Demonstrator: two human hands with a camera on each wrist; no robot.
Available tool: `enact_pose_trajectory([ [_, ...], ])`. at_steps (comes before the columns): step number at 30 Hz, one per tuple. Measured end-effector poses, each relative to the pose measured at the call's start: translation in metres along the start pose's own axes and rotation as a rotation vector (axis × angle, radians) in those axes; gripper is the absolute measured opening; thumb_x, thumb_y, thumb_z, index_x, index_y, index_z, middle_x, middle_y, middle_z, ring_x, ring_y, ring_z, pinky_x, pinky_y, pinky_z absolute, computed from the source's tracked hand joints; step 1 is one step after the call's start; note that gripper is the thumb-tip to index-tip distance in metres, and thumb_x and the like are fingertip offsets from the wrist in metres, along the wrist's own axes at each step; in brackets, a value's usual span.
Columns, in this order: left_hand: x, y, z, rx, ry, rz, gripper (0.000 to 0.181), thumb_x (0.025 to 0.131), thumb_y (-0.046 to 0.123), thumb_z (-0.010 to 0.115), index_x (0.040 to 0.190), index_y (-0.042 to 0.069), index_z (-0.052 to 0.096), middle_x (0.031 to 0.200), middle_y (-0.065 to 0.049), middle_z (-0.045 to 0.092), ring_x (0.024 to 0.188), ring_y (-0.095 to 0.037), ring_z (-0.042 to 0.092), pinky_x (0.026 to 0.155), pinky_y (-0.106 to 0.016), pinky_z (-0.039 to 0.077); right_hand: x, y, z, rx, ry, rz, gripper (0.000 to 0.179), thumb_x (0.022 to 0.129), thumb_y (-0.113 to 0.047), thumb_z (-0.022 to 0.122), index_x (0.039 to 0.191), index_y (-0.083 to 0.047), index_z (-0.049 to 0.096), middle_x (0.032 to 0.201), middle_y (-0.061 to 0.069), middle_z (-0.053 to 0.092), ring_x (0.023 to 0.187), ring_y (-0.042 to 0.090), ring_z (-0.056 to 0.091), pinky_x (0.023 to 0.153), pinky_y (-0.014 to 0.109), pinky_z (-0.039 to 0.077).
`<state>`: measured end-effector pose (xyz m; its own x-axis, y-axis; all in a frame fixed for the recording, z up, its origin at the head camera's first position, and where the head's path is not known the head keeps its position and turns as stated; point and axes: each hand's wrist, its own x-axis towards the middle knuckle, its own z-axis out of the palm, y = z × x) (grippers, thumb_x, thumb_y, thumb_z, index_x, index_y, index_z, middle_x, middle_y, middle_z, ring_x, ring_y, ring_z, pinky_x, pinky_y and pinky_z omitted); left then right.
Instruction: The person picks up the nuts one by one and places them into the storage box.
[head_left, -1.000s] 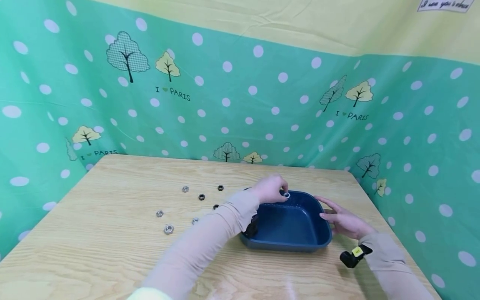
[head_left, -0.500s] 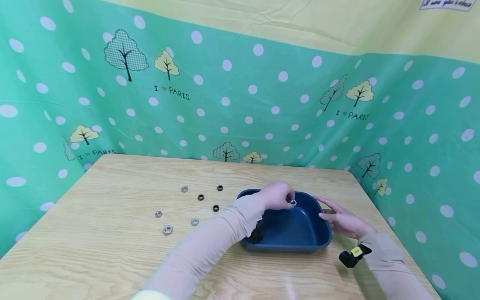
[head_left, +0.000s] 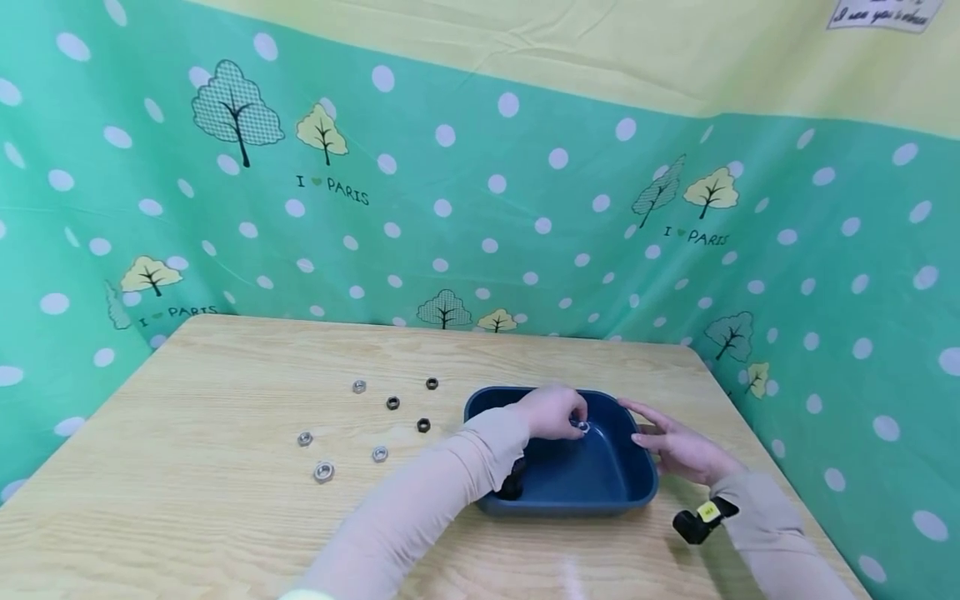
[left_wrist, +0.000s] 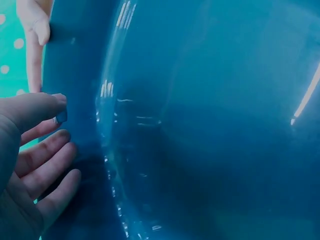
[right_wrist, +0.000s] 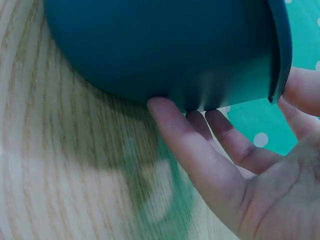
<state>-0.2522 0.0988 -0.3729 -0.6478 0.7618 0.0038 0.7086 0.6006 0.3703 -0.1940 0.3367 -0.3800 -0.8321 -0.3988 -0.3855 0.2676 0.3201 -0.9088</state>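
My left hand [head_left: 551, 412] reaches down into a dark blue plastic basin [head_left: 566, 507] in the head view. Between its thumb and index finger it pinches a small silver hex nut [head_left: 584, 427]. The left wrist view shows the nut [left_wrist: 61, 116] at the fingertips, mostly covered, while the other fingers stay loosely bent beside the basin's inner wall. My right hand [head_left: 678, 450] holds the basin's right side, its thumb over the rim. In the right wrist view several fingers [right_wrist: 175, 132] press against the outer wall.
Left of the basin, several loose nuts lie on the wooden table [head_left: 202, 400], among them a large silver nut [head_left: 323, 472] and a black nut [head_left: 423, 425]. A green dotted curtain [head_left: 420, 192] hangs behind and to the right.
My left hand has lowered the silver nut from the basin's far rim down inside it. The right hand keeps its hold at the side. The head view has shifted slightly.
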Motion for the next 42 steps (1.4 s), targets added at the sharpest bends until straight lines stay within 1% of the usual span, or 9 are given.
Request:
enact_pose_trajectory([
  [4, 0.002, 0.0, 0.005, -0.002, -0.013, 0.004, 0.011, 0.086, 0.024, 0.069, 0.093, 0.016, 0.07, 0.089, 0.007, 0.065, 0.075, -0.006, 0.053, 0.071, -0.018, 0.045, 0.0, 0.001, 0.001, -0.007, 0.015, 0.005, 0.065, 0.1, -0.019, 0.045, 0.152, -0.023, 0.007, 0.151, 0.033, -0.006, 0.134, 0.054, 0.02, 0.089, 0.048, 0.049],
  [7, 0.004, -0.001, 0.008, 0.006, -0.017, 0.003, 0.011, 0.086, 0.025, 0.068, 0.094, 0.016, 0.07, 0.089, 0.008, 0.065, 0.075, -0.006, 0.053, 0.072, -0.018, 0.045, 0.002, 0.001, 0.001, -0.013, 0.026, 0.009, 0.066, 0.099, -0.019, 0.047, 0.152, -0.024, 0.008, 0.151, 0.034, -0.005, 0.135, 0.057, 0.015, 0.09, 0.051, 0.048],
  [15, 0.008, -0.003, 0.017, 0.086, -0.022, 0.021, 0.009, 0.085, 0.026, 0.07, 0.087, 0.018, 0.068, 0.081, 0.01, 0.06, 0.071, -0.006, 0.05, 0.064, -0.018, 0.041, 0.004, 0.002, -0.001, -0.019, 0.028, 0.017, 0.067, 0.099, -0.02, 0.047, 0.153, -0.024, 0.007, 0.152, 0.033, -0.004, 0.135, 0.055, 0.017, 0.09, 0.05, 0.047],
  [19, 0.007, -0.003, 0.019, 0.173, -0.029, 0.03, 0.009, 0.084, 0.027, 0.07, 0.084, 0.019, 0.065, 0.08, 0.01, 0.057, 0.072, -0.006, 0.051, 0.064, -0.018, 0.042, 0.006, 0.003, -0.001, -0.022, 0.03, 0.018, 0.067, 0.099, -0.021, 0.048, 0.152, -0.025, 0.008, 0.152, 0.032, -0.005, 0.135, 0.055, 0.015, 0.09, 0.052, 0.047],
  [22, 0.005, -0.002, 0.02, 0.236, -0.038, 0.044, 0.01, 0.084, 0.027, 0.07, 0.082, 0.02, 0.064, 0.08, 0.01, 0.054, 0.072, -0.005, 0.051, 0.063, -0.018, 0.043, 0.006, 0.004, -0.003, -0.027, 0.025, 0.014, 0.067, 0.099, -0.022, 0.048, 0.152, -0.025, 0.008, 0.152, 0.032, -0.005, 0.135, 0.055, 0.016, 0.09, 0.051, 0.047],
  [25, 0.006, -0.002, 0.022, 0.272, -0.036, 0.057, 0.011, 0.083, 0.027, 0.07, 0.079, 0.02, 0.063, 0.078, 0.01, 0.052, 0.071, -0.005, 0.05, 0.061, -0.018, 0.042, 0.005, 0.004, -0.004, -0.026, 0.016, 0.009, 0.067, 0.099, -0.022, 0.047, 0.153, -0.026, 0.007, 0.152, 0.032, -0.005, 0.134, 0.055, 0.018, 0.089, 0.05, 0.048],
  [30, 0.008, -0.001, 0.026, 0.302, -0.026, 0.068, 0.012, 0.082, 0.028, 0.07, 0.077, 0.021, 0.062, 0.077, 0.01, 0.052, 0.07, -0.004, 0.05, 0.059, -0.018, 0.042, 0.002, 0.003, -0.003, -0.022, 0.003, 0.005, 0.067, 0.1, -0.022, 0.046, 0.153, -0.025, 0.005, 0.152, 0.032, -0.007, 0.134, 0.055, 0.018, 0.089, 0.05, 0.048],
  [36, 0.008, -0.002, 0.028, 0.305, -0.018, 0.065, 0.011, 0.083, 0.027, 0.07, 0.077, 0.021, 0.062, 0.077, 0.009, 0.051, 0.069, -0.004, 0.05, 0.058, -0.019, 0.042, 0.002, 0.003, -0.003, -0.022, 0.007, 0.004, 0.067, 0.1, -0.022, 0.046, 0.153, -0.024, 0.005, 0.151, 0.033, -0.004, 0.131, 0.05, 0.028, 0.087, 0.048, 0.049],
  [42, 0.007, -0.002, 0.028, 0.299, -0.033, 0.049, 0.009, 0.084, 0.027, 0.068, 0.079, 0.021, 0.063, 0.079, 0.008, 0.051, 0.068, -0.005, 0.05, 0.058, -0.019, 0.042, 0.003, 0.001, -0.001, -0.016, 0.01, 0.007, 0.067, 0.1, -0.022, 0.046, 0.153, -0.023, 0.006, 0.151, 0.034, -0.005, 0.132, 0.053, 0.023, 0.087, 0.049, 0.049],
])
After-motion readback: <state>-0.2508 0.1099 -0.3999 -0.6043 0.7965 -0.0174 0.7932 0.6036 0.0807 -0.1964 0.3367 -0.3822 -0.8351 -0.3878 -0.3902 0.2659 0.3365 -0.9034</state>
